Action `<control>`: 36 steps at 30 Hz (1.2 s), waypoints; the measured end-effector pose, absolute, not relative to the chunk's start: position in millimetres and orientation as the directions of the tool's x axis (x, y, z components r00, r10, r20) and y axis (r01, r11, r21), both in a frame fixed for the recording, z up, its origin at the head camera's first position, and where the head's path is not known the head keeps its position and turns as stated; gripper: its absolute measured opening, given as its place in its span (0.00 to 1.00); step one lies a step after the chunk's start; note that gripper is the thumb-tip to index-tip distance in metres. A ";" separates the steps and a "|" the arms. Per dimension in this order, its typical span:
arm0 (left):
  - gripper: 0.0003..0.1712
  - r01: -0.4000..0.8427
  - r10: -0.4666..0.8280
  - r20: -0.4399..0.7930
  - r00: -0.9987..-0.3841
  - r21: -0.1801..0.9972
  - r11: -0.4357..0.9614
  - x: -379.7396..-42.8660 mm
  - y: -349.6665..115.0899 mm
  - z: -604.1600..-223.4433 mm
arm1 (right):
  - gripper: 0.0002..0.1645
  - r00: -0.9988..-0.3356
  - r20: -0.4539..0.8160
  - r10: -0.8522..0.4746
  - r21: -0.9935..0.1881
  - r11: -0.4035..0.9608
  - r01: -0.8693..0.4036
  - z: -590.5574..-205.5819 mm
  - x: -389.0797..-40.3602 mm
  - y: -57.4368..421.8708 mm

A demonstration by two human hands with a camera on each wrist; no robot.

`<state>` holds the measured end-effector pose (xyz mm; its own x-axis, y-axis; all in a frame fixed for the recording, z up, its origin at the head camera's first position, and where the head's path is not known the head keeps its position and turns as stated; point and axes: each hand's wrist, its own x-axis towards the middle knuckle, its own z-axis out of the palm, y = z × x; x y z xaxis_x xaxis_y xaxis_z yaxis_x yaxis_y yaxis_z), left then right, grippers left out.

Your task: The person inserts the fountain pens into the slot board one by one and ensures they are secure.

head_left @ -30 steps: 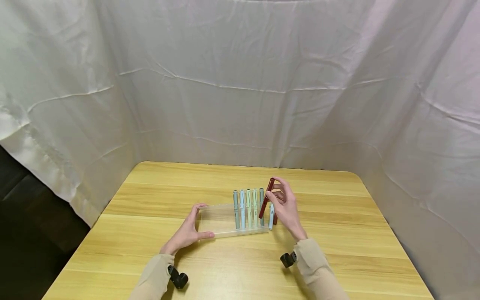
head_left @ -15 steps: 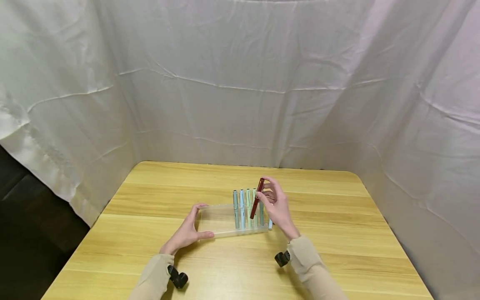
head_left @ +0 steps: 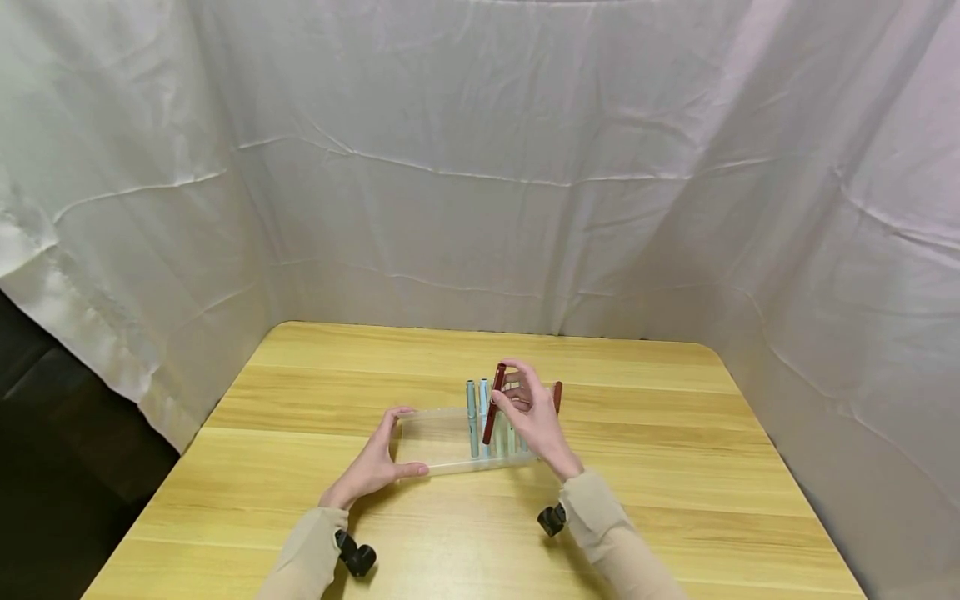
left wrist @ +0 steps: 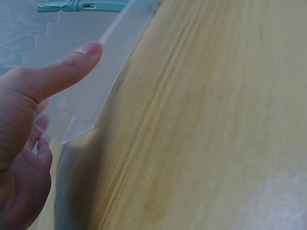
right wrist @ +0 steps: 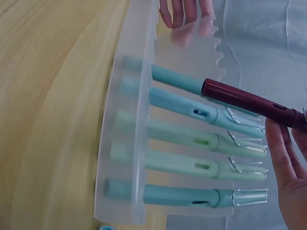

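Note:
My left hand (head_left: 371, 468) grips the left end of a clear plastic pen holder (head_left: 435, 446), its thumb along the front strip in the left wrist view. Several capped pens stand side by side in the holder: a teal pen (right wrist: 175, 79), a light blue pen (right wrist: 180, 104), a pale green pen (right wrist: 180, 132), another pale green pen (right wrist: 180, 163) and a darker teal pen (right wrist: 175, 194). Between thumb and fingers, my right hand (head_left: 534, 423) pinches a dark red pen (head_left: 493, 406), tilted, over the row's left part. In the head view that hand hides some pens.
A second dark red pen (head_left: 557, 395) lies just beyond the right hand, partly hidden. Near the holder's corner shows a small light blue pen end (right wrist: 106, 228). White curtains (head_left: 465, 208) enclose the wooden table (head_left: 675, 467) at its back and sides.
My right hand has carried the dark red pen leftward, from the row's right end to over the light blue and green pens. The left hand and holder stay put.

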<state>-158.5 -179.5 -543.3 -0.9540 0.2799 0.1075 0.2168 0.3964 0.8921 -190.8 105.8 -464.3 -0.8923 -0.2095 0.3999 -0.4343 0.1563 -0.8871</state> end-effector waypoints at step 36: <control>0.54 0.239 0.277 0.137 -0.951 0.894 0.379 -160.4 -180.2 -545.7 | 0.27 -0.830 0.445 -0.336 -0.822 0.213 -0.527 -486.9 -186.3 79.6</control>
